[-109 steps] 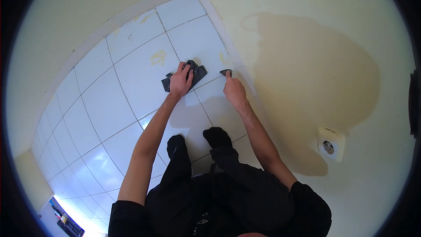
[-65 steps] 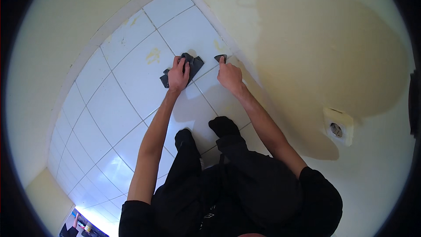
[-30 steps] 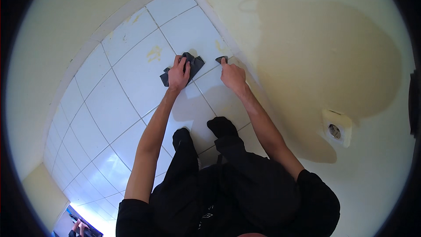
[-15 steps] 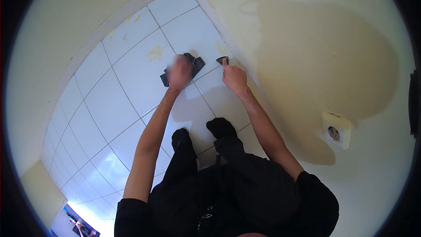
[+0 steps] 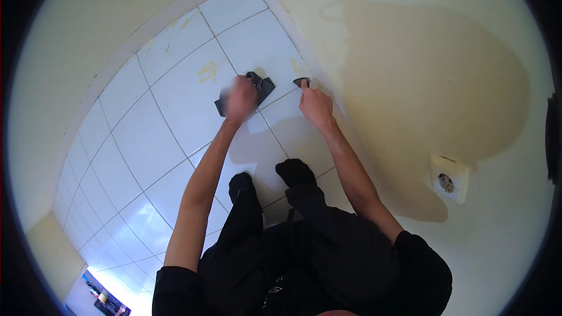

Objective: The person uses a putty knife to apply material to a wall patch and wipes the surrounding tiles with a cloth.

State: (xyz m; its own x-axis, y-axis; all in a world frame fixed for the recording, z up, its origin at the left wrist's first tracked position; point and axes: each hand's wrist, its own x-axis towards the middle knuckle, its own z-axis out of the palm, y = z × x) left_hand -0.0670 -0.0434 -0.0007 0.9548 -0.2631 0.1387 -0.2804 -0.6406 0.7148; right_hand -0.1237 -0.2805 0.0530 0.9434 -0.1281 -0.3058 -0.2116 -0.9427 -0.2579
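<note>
My left hand (image 5: 239,98) rests on a crumpled dark grey cloth (image 5: 264,88) on the white tiled floor (image 5: 171,105); blur hides its fingers. Just to its right, my right hand (image 5: 316,106) grips a small dark triangular blade (image 5: 301,82), probably a scraper, with the index finger laid along it and the other fingers curled. The blade touches the floor near the skirting. Yellowish smudges (image 5: 208,71) mark the tiles above and left of the cloth, with a fainter one just beyond the blade.
Pale walls meet in a corner above the hands, with skirting (image 5: 286,32) along the bottom. A socket-like fitting (image 5: 446,182) sits on the right wall. My black-socked feet (image 5: 294,169) are below the hands. A doorway at lower left shows assorted objects (image 5: 100,298).
My right hand and blade have shifted slightly right in the picture. My left hand stays on the cloth; its fingers, distinct a second ago around the cloth, are now blurred.
</note>
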